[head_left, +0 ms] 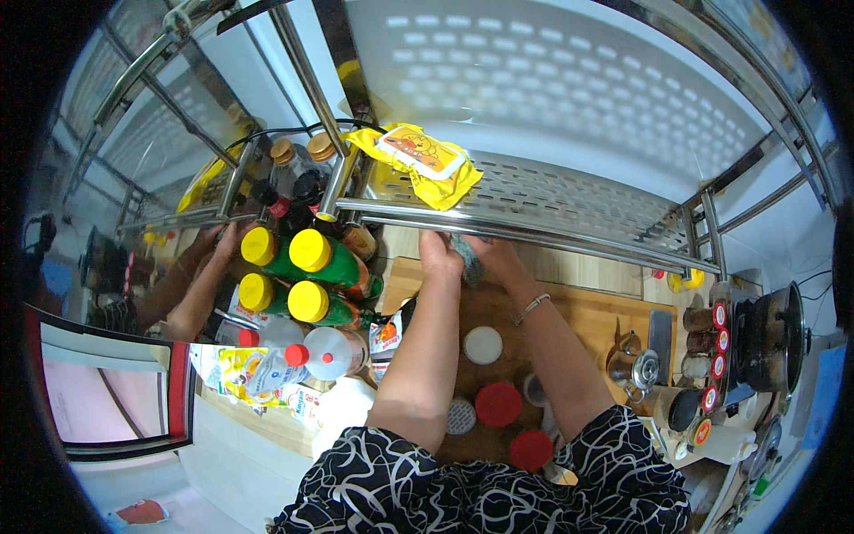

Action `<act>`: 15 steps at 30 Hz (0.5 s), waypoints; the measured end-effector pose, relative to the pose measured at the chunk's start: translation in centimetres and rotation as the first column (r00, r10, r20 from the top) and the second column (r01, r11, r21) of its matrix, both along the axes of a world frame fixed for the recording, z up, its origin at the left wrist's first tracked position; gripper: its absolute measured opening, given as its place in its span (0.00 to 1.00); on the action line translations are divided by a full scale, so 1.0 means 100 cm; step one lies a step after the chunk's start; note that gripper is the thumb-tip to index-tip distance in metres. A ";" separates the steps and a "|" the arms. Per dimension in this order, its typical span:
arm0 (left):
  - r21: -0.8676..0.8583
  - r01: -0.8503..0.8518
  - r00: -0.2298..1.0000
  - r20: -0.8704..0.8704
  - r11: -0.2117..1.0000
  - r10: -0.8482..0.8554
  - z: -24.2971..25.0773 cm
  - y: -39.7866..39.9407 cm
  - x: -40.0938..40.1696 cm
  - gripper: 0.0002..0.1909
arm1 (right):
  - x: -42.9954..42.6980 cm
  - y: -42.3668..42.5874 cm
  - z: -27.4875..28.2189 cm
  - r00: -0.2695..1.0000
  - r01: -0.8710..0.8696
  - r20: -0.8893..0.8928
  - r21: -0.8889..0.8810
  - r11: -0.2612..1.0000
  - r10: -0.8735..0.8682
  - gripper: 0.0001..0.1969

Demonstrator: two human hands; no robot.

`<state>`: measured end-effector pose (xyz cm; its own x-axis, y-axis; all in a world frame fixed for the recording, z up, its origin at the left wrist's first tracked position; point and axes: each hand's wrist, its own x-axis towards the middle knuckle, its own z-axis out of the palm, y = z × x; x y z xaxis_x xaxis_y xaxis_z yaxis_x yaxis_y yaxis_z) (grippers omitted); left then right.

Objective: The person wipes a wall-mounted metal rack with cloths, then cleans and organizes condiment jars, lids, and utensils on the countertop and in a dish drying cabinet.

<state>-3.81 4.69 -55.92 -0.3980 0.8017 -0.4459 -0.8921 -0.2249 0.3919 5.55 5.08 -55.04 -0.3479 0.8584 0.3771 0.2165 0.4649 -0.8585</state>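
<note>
Both my arms reach forward under the front rail of a perforated stainless-steel shelf (567,193). A grey-green cloth (471,261) hangs between my hands, bunched against my right hand (492,253), which grips it. My left hand (440,253) is close beside the cloth on its left. The rail hides the fingers of both hands, so the left hand's grip cannot be made out. Below lies a wooden board (567,314). On it, nearer my body, are a round white lid (483,345) and red-lidded jars (498,404).
Green bottles with yellow caps (310,250) crowd the left, by clear jugs with red caps (337,354). A yellow wipes pack (427,163) lies on the shelf. To the right are a metal pot (634,369), several spice jars (700,340) and a dark cooking pot (770,337).
</note>
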 end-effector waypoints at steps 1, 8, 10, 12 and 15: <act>0.003 -0.004 1.000 0.005 1.000 0.004 -0.004 0.002 -0.001 0.20 | 0.002 -0.008 0.009 0.993 0.009 -0.113 -0.185 0.983 -0.030 0.19; 0.010 0.082 0.992 0.093 0.997 -0.082 0.005 0.011 -0.009 0.17 | 0.035 0.015 -0.011 0.954 -0.137 0.154 -0.540 0.830 0.258 0.29; 0.020 0.079 0.992 0.100 0.997 -0.081 0.007 0.011 -0.013 0.17 | 0.029 0.011 -0.013 0.973 -0.109 0.148 -0.385 0.917 0.178 0.22; 0.028 0.024 0.998 0.058 0.999 -0.026 0.014 0.010 -0.011 0.17 | 0.027 0.012 -0.022 0.948 -0.032 0.319 0.036 0.999 0.019 0.19; -0.040 0.071 0.997 0.020 0.997 -0.070 0.033 0.001 -0.006 0.17 | 0.026 0.012 -0.028 0.807 -0.009 0.522 0.481 0.877 -0.278 0.18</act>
<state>-4.42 4.84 -52.65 -0.3326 0.8087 -0.4851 -0.9123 -0.1457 0.3827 8.13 6.30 -57.85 -0.5109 0.7013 0.4972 0.6781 0.6843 -0.2684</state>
